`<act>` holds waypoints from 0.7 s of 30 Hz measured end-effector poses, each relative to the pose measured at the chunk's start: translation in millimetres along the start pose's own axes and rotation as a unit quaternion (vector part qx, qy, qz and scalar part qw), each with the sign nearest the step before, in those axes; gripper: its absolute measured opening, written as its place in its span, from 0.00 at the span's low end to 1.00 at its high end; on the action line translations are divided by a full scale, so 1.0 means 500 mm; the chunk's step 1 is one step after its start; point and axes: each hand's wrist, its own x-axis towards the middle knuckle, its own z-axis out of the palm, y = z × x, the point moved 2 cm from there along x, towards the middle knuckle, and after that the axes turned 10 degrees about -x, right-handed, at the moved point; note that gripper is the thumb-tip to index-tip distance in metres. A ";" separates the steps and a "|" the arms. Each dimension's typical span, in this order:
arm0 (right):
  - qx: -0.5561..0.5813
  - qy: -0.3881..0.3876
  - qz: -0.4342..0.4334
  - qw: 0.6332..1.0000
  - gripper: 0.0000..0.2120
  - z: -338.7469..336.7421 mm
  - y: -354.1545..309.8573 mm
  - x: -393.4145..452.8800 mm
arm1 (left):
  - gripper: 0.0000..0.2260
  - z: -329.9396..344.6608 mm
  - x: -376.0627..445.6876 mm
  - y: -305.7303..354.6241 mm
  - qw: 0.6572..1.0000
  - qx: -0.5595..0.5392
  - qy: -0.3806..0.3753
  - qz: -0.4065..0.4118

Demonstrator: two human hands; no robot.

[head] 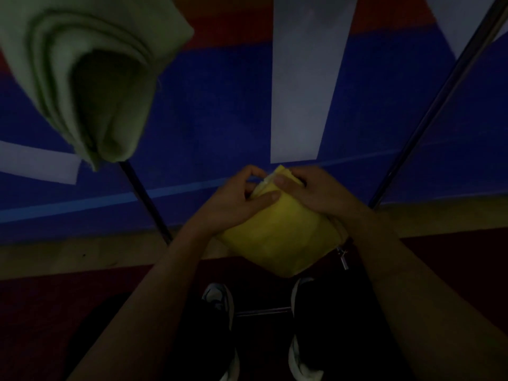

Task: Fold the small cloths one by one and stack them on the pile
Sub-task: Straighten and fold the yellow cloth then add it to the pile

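A small yellow cloth (277,237), folded into a thick packet, hangs in the air in front of me at centre frame. My left hand (236,202) grips its upper left side, thumb lying across the top face. My right hand (313,191) pinches the top corner from the right, fingers curled over the edge. A pile of pale green folded cloths (82,75) fills the upper left, close to the camera and blurred. The scene is dim.
A blue surface (206,105) with white strips (305,78) and a red band lies beyond the hands. Two thin dark metal rods (428,116) cross it diagonally. My dark shoes (220,306) stand on a dark red floor below.
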 end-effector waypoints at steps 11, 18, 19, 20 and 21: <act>0.115 0.157 0.037 0.980 0.19 -0.075 -0.038 -0.058 | 0.14 -0.010 -0.086 0.105 1.000 -0.008 0.018 0.024; 0.197 0.151 0.083 0.965 0.25 -0.117 -0.060 -0.094 | 0.15 0.042 -0.130 0.210 0.991 -0.116 -0.042 0.053; 0.200 0.144 0.094 0.964 0.26 -0.123 -0.068 -0.098 | 0.14 0.049 -0.132 0.228 0.990 -0.116 -0.049 0.057; 0.205 0.134 0.102 0.964 0.27 -0.127 -0.078 -0.101 | 0.13 0.054 -0.133 0.246 0.991 -0.109 -0.049 0.064; 0.206 0.122 0.105 0.965 0.26 -0.131 -0.090 -0.103 | 0.13 0.056 -0.132 0.263 0.992 -0.099 -0.040 0.074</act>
